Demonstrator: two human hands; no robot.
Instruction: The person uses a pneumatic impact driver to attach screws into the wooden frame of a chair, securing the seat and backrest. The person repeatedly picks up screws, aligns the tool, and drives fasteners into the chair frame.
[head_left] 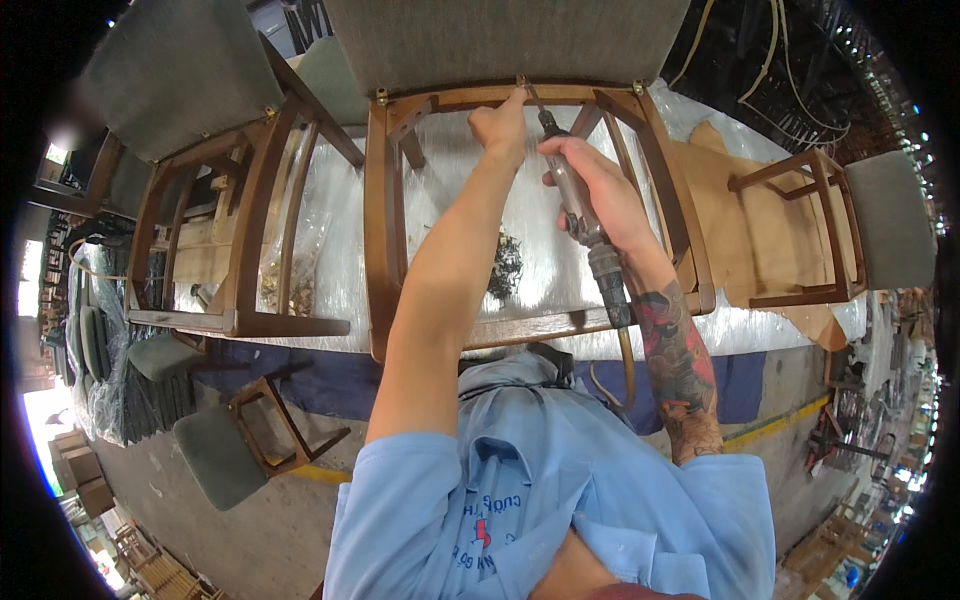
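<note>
A wooden chair frame (378, 220) lies on the work table in front of me, its grey padded panel (510, 40) at the far side. Small metal brackets sit along the joint, with the middle bracket (521, 79) at the far rail. My left hand (497, 127) reaches to that bracket, fingers closed with thumb and forefinger together at the driver's tip; anything between them is too small to make out. Wrapped round a grey air screwdriver (572, 195), my right hand (612, 195) holds it tilted, its bit pointing at the bracket. A hose (627, 365) trails from its rear end.
Another chair (240, 230) stands on the table at left, and a smaller-looking chair (830, 230) rests on brown cardboard (715, 190) at right. Dark scraps (506, 268) lie inside the middle frame. A chair (225, 460) is on the floor at lower left.
</note>
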